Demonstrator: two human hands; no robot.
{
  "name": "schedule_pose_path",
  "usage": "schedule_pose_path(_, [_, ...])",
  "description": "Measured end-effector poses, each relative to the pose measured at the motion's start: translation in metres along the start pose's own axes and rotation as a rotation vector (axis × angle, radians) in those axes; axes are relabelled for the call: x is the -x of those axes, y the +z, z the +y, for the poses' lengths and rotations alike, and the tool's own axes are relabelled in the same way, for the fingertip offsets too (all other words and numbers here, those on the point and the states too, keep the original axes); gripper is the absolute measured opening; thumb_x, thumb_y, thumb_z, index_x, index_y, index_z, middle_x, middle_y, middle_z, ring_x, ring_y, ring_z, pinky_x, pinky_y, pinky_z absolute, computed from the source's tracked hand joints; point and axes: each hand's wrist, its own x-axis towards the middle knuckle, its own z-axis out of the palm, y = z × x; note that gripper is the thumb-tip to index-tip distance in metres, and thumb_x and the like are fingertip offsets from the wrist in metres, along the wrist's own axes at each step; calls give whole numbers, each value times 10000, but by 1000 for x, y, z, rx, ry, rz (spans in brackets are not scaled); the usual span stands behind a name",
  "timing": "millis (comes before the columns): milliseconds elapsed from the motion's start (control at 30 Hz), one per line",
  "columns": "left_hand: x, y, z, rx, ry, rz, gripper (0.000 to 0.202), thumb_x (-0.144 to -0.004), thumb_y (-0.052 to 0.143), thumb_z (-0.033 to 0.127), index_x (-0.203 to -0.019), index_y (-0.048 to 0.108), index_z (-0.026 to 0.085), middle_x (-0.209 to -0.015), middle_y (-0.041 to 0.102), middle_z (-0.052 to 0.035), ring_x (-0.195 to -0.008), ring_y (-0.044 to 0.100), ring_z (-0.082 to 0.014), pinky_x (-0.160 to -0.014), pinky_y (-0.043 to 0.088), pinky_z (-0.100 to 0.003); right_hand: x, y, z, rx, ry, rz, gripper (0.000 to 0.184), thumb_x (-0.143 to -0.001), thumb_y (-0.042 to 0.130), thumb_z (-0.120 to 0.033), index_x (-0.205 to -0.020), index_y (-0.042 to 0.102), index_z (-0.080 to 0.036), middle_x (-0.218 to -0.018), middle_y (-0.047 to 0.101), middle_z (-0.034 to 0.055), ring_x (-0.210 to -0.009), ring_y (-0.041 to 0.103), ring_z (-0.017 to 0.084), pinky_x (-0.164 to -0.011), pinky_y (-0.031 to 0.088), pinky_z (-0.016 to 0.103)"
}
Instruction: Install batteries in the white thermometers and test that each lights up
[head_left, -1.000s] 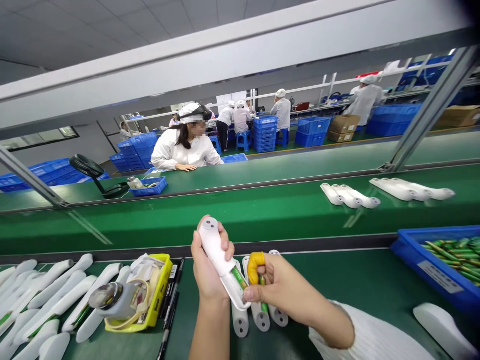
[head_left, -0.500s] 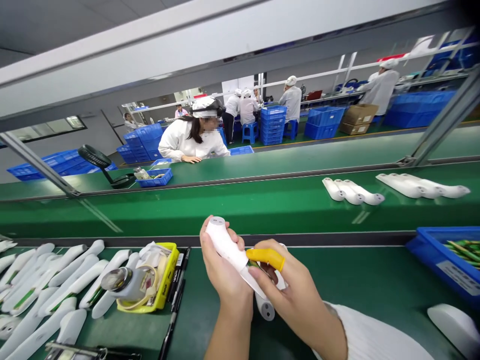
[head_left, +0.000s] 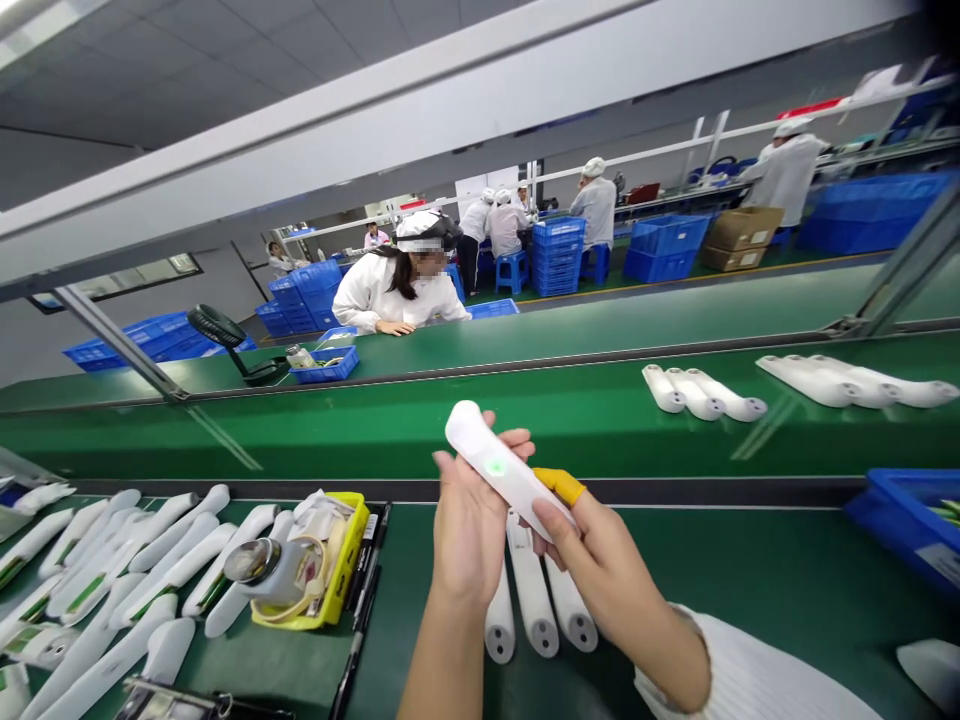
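A white curved handheld device with a green light glowing on its face is tilted between my hands. My right hand, with a yellow finger cot on one finger, grips its lower end. Behind the device's upper part, my left hand is palm up with its fingers spread, not wrapped round it; whether they touch is hard to see. Under my hands, three similar white devices lie side by side on the green bench, partly covered by my right hand.
At left lie several white device shells, some showing green boards, beside a yellow tray holding a bottle. More white devices rest on the green belt. A blue bin stands right. A co-worker sits opposite.
The device has been turned, so its face with the lit green light now shows instead of its dotted end. My left fingers have opened from round it. The view has shifted slightly.
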Motion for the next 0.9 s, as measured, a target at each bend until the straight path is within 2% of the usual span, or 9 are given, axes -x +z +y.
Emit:
schedule_pose_path(67, [2, 1, 0, -120, -27, -59, 516, -798, 629, 439, -1220, 519, 164, -1041, 658, -136, -935, 629, -264, -583, 521, -279, -2, -7, -5, -70, 50, -38, 371, -955, 336, -484, -973, 539, -174, -600, 547, -13, -516, 516, 138, -503, 394, 253])
schedule_pose_path(133, [4, 1, 1, -196, 33, -52, 476, -779, 673, 345, -1202, 537, 174, -990, 679, -120, -897, 648, -258, -588, 525, -277, -1, -10, -8, -96, 48, -67, 379, -948, 345, -503, -879, 527, -178, -579, 518, -22, -505, 489, 126, -514, 376, 251])
schedule_pose_path(267, [5, -1, 4, -140, -6, -102, 487, -703, 731, 434, -1079, 634, 141, -1008, 678, -137, -914, 655, -260, -759, 535, -326, 2, -11, -9, -296, 125, -145, 378, -938, 369, -522, -831, 492, -181, -572, 471, -37, -481, 452, 104, -478, 364, 229])
schedule_pose_path(400, [3, -6, 3, -64, 29, -163, 520, -514, 833, 484, -880, 695, 140, -849, 662, -68, -850, 661, -236, -832, 521, -335, -2, -14, -10, -473, 158, -282, 369, -927, 397, -523, -878, 497, -172, -642, 473, -30, -501, 440, 92, -473, 369, 215])
schedule_pose_path(567, [1, -9, -9, -67, -32, -159, 578, -507, 818, 525, -924, 698, 144, -835, 687, -83, -881, 655, -255, -871, 499, -367, -11, -13, -8, -423, 48, -170, 404, -849, 516, -550, -766, 538, -156, -670, 465, -10, -603, 419, 112, -554, 350, 234])
schedule_pose_path(667, [0, -6, -14, -137, -73, -149, 632, -598, 750, 567, -1082, 654, 172, -976, 683, -105, -975, 622, -261, -821, 504, -331, -11, -5, -3, -432, 88, -31, 452, -863, 479, -562, -670, 499, -153, -608, 406, -21, -563, 355, 101, -530, 305, 238])
schedule_pose_path(733, [0, -5, -15, -252, -93, -157, 616, -689, 701, 537, -1188, 601, 189, -1063, 665, -104, -1010, 607, -251, -816, 493, -304, -10, -2, 0, -402, 91, 50, 448, -874, 472, -554, -682, 503, -150, -617, 426, -16, -577, 380, 106, -540, 322, 240])
schedule_pose_path(833, [-5, -9, -15, -434, -76, -114, 508, -758, 663, 465, -1159, 612, 158, -1008, 683, -98, -926, 631, -225, -766, 486, -271, -11, -6, 6, -266, 20, -20, 420, -935, 393, -510, -837, 560, -138, -698, 515, 5, -637, 474, 122, -575, 389, 237])
schedule_pose_path(900, [-12, -19, -15, -498, -72, -31, 486, -742, 654, 499, -1049, 638, 123, -868, 696, -93, -800, 649, -212, -656, 490, -254, -16, -15, 16, 62, -64, -135, 446, -994, 253, -441, -889, 563, -139, -721, 550, 6, -642, 516, 112, -570, 419, 215])
